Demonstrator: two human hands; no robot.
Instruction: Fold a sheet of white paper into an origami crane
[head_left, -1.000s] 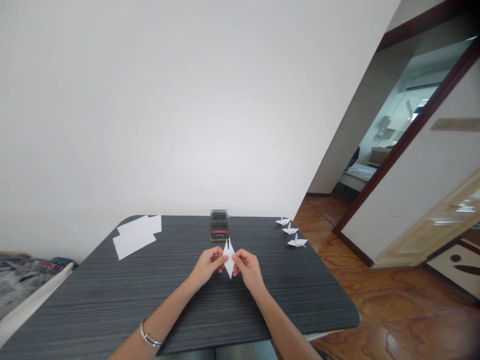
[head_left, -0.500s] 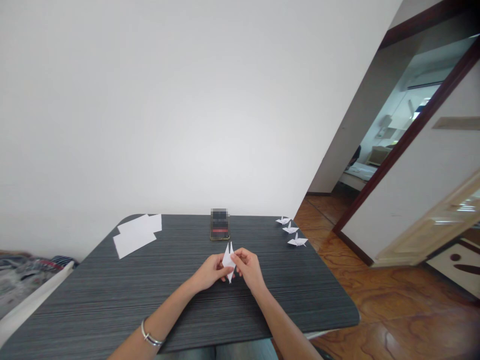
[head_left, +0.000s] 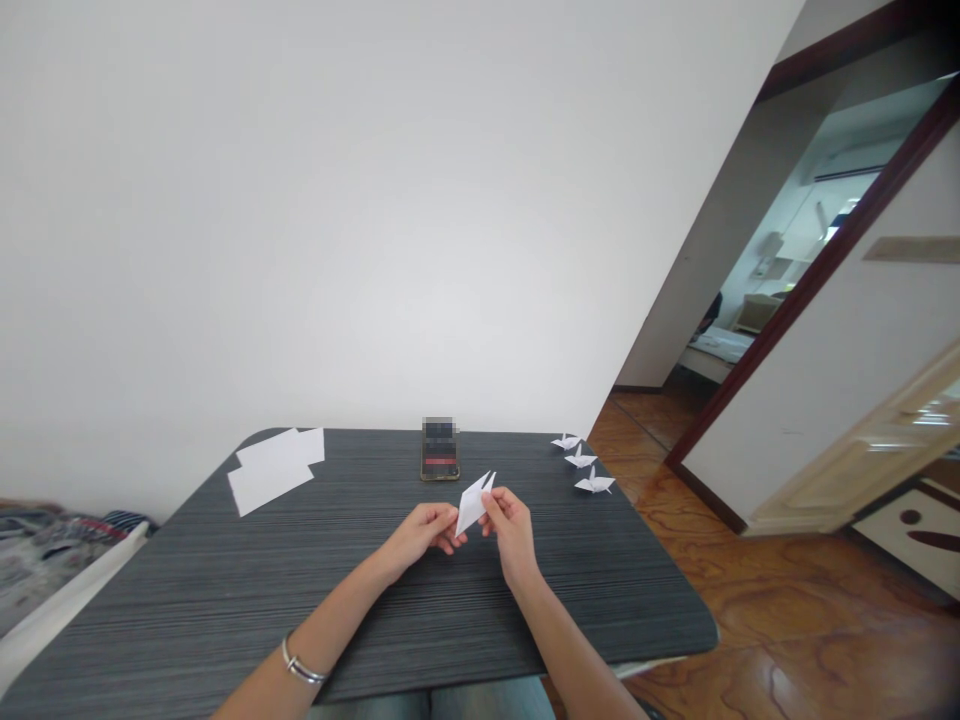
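Note:
A small folded white paper piece (head_left: 473, 504), diamond-shaped with two points at its top, is held above the dark striped table (head_left: 225, 600). My left hand (head_left: 420, 535) pinches its lower end with closed fingers. My right hand (head_left: 514, 525) pinches its right edge with thumb and fingertips. The piece leans to the right. A silver bracelet (head_left: 298, 668) sits on my left wrist.
A phone (head_left: 439, 458) stands at the table's far edge. Two white paper sheets (head_left: 274, 470) lie at the far left. Three folded paper cranes (head_left: 585, 465) sit along the far right edge. Beyond the table's right side are a wooden floor and an open doorway.
The folded piece was upright between both hands; now it is tilted to the right and my right hand has shifted slightly right and up.

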